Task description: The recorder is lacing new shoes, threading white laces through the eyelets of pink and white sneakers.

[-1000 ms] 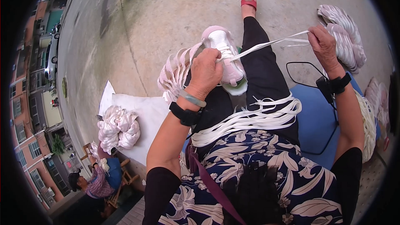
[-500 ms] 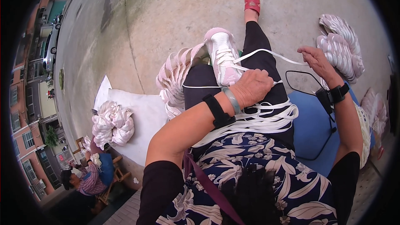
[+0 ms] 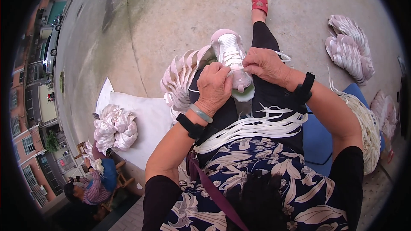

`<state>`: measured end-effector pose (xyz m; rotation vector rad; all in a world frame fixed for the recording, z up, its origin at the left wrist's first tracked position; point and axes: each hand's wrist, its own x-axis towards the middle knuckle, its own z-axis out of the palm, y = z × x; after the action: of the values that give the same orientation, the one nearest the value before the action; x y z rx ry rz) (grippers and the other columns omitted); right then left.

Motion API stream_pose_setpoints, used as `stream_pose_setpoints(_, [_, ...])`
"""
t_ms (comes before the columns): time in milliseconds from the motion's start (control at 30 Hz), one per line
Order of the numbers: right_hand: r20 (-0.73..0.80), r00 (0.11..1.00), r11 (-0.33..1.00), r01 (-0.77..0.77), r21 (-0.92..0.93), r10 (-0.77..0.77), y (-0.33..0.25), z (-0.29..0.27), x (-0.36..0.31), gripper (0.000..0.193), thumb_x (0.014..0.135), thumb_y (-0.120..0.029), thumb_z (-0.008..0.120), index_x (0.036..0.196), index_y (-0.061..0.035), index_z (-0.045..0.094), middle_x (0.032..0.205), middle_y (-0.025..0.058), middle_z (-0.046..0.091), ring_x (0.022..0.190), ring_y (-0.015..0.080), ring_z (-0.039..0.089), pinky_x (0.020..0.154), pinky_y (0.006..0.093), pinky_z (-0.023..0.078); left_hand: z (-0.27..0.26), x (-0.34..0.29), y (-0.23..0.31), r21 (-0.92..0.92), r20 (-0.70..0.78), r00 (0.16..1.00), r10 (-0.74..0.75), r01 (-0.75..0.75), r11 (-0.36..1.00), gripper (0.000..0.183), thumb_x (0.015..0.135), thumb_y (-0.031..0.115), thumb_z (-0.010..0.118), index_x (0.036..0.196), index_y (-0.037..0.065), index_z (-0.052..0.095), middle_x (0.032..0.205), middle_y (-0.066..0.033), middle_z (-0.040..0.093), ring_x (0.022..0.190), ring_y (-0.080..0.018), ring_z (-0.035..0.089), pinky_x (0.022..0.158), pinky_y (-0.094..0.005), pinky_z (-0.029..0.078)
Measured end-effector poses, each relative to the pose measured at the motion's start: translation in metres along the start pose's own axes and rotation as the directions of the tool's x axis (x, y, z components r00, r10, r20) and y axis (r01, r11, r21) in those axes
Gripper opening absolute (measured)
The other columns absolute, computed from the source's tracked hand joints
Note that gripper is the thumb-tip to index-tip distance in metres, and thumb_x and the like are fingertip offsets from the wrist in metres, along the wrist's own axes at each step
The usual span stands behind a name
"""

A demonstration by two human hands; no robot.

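A pink and white sneaker (image 3: pixel 227 45) lies across my lap, toe pointing away, with a white shoelace (image 3: pixel 233 56) threaded through part of its front. My left hand (image 3: pixel 212 84) is closed in a pinch at the left edge of the lacing opening. Opposite it, my right hand (image 3: pixel 266 66) pinches the lace close to the right edge, and a loop of lace shows behind that hand. The fingertips hide the exact eyelets. Loose white laces (image 3: pixel 257 127) lie heaped over my thighs, behind both hands.
Strung pink and white shoe pieces (image 3: pixel 182 72) hang by my left knee. Another bundle (image 3: pixel 115 127) rests on a white sheet (image 3: pixel 147 113). More bundles (image 3: pixel 351 49) lie on the ground at right, near cream laces (image 3: pixel 364 124) over blue cloth. A seated person (image 3: pixel 96 186) works at far left.
My right hand has come in from the far right, where it was drawing the lace out long, to the shoe. My left hand has moved left to the shoe's other edge.
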<state>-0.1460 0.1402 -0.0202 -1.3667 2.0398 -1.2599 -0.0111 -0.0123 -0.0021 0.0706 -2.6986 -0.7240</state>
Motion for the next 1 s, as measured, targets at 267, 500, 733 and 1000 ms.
stream_pose_setpoints(267, [0.061, 0.998, 0.938, 0.009, -0.347, 0.013, 0.010, 0.018, -0.006, 0.009, 0.074, -0.018, 0.059, 0.075, -0.0094, 0.059, 0.076, 0.0083, 0.054, 0.076, 0.0276, 0.056, 0.063, 0.0395, 0.040, 0.009, -0.006, -0.008, 0.028, 0.049, 0.998, -0.051, 0.049, 0.998, 0.011, 0.073, 0.006, 0.062, 0.083, 0.005, 0.061, 0.083, -0.0111, 0.055, 0.075, -0.0290, 0.056, 0.064, -0.0359, 0.045])
stream_pose_setpoints(500, [0.037, 0.999, 0.945, 0.036, -0.325, -0.025, 0.016, 0.024, -0.005, 0.010, 0.076, -0.019, 0.056, 0.074, -0.0094, 0.057, 0.075, 0.0082, 0.054, 0.075, 0.0269, 0.056, 0.062, 0.0390, 0.038, 0.012, -0.007, -0.012, -0.074, 0.089, 0.992, -0.084, 0.090, 0.993, 0.013, 0.074, 0.003, 0.059, 0.087, 0.004, 0.063, 0.084, -0.0123, 0.056, 0.074, -0.0300, 0.058, 0.063, -0.0346, 0.047])
stream_pose_setpoints(733, [0.016, 1.000, 0.990, 0.016, -0.143, -0.014, 0.018, 0.026, -0.003, 0.012, 0.076, -0.019, 0.056, 0.075, -0.0065, 0.055, 0.073, 0.0111, 0.055, 0.071, 0.0303, 0.056, 0.062, 0.0398, 0.043, 0.016, -0.006, -0.017, -0.179, 0.078, 0.990, -0.121, 0.133, 0.975, 0.016, 0.072, 0.001, 0.058, 0.087, 0.002, 0.062, 0.085, -0.0128, 0.057, 0.074, -0.0295, 0.059, 0.065, -0.0333, 0.047])
stream_pose_setpoints(1000, [0.032, 0.999, 0.997, 0.031, -0.070, -0.028, 0.019, 0.025, 0.006, 0.014, 0.078, -0.018, 0.057, 0.075, -0.0053, 0.057, 0.074, 0.0121, 0.058, 0.072, 0.0308, 0.058, 0.064, 0.0386, 0.045, 0.017, -0.005, -0.020, -0.217, 0.072, 0.991, -0.112, 0.125, 0.968, 0.020, 0.067, -0.003, 0.056, 0.086, 0.002, 0.061, 0.079, -0.0104, 0.055, 0.064, -0.0230, 0.055, 0.059, -0.0301, 0.045])
